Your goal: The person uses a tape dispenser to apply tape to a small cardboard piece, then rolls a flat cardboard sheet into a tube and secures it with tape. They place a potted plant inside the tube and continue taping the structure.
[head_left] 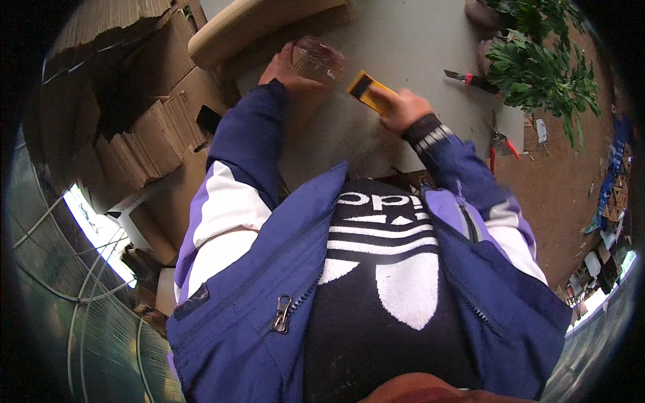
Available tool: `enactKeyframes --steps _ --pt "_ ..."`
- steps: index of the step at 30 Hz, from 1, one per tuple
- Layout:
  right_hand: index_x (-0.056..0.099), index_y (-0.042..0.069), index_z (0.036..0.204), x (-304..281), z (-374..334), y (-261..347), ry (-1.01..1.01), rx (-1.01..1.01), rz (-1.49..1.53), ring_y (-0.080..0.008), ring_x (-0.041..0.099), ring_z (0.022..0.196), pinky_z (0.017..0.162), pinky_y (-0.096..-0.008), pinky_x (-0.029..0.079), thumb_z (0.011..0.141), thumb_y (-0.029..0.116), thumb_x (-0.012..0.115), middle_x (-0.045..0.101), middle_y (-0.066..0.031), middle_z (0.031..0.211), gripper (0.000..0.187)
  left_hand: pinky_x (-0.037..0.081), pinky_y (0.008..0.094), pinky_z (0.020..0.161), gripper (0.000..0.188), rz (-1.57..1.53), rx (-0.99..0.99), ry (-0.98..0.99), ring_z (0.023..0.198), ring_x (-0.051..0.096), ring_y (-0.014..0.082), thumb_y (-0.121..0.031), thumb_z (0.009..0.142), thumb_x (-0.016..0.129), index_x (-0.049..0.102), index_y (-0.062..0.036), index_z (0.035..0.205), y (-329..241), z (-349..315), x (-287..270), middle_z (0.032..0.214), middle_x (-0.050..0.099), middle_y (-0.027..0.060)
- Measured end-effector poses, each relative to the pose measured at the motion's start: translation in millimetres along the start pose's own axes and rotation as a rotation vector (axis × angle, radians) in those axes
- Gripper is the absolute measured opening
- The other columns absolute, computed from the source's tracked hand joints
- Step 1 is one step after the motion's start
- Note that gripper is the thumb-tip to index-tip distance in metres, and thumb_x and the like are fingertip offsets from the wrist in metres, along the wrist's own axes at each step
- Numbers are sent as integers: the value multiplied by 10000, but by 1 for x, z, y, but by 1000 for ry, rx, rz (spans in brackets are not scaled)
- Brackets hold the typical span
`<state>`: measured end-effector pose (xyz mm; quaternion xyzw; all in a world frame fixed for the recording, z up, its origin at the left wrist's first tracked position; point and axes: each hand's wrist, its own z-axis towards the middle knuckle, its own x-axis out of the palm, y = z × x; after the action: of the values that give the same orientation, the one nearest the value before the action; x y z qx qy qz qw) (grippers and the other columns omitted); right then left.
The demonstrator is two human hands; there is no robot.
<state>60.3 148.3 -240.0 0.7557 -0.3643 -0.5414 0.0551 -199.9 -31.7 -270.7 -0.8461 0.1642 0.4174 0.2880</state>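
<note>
My left hand (287, 72) is closed around a see-through, rounded thing (318, 59) with a reddish tint; blur hides its exact kind. To the right of it, my right hand (405, 109) grips a flat yellow tool (371, 93) with a black panel at its far end. The two held things are apart, both above a pale grey tabletop (403, 40). Further right on the table lies a utility knife (470, 80) with a black and red handle. Red-handled pruning shears (500, 142) rest by the table's right edge.
A leafy green plant (537, 77) hangs over the right side. A curved tan cardboard piece (248, 27) lies at the far left of the table. Stacked flattened cardboard boxes (144, 144) crowd the left. Brown ground (544, 221) shows on the right.
</note>
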Motion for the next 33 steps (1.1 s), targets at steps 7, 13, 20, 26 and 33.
enactKeyframes --steps 7,13,20,26,33 --pt "631 334 1240 8 13 0 -67 -26 26 -359 680 766 662 -459 561 779 300 691 656 -167 901 466 368 390 1129 1217 -111 28 187 1334 461 340 -501 541 914 328 -2 1483 20 30 12 1443 463 214" --pt "590 314 1331 -2 -162 -70 -66 -9 107 -322 618 711 619 -417 525 669 202 789 533 -114 804 701 295 402 1171 1185 -663 218 817 1422 327 326 -435 566 932 328 5 1485 -69 -28 104 1512 330 194" --pt "592 322 1307 18 -137 -36 -309 -56 255 -326 638 706 614 -426 534 671 219 793 561 -105 830 675 277 416 1183 1242 -54 282 251 1447 264 366 -497 593 872 206 -32 1532 -74 -63 89 1542 267 225" --pt "600 308 1304 -29 -98 -2 -298 -71 243 -325 634 697 616 -422 539 671 194 763 566 -112 820 663 321 430 1156 1173 63 57 -98 1409 343 342 -518 597 847 241 -91 1507 -107 -70 79 1492 366 165" --pt "624 330 1277 -16 -163 -44 -162 -9 209 -312 638 676 596 -429 538 684 229 773 565 -115 818 619 370 418 1127 1166 -84 108 41 1346 435 339 -442 525 921 332 -79 1463 -84 -48 67 1438 445 192"
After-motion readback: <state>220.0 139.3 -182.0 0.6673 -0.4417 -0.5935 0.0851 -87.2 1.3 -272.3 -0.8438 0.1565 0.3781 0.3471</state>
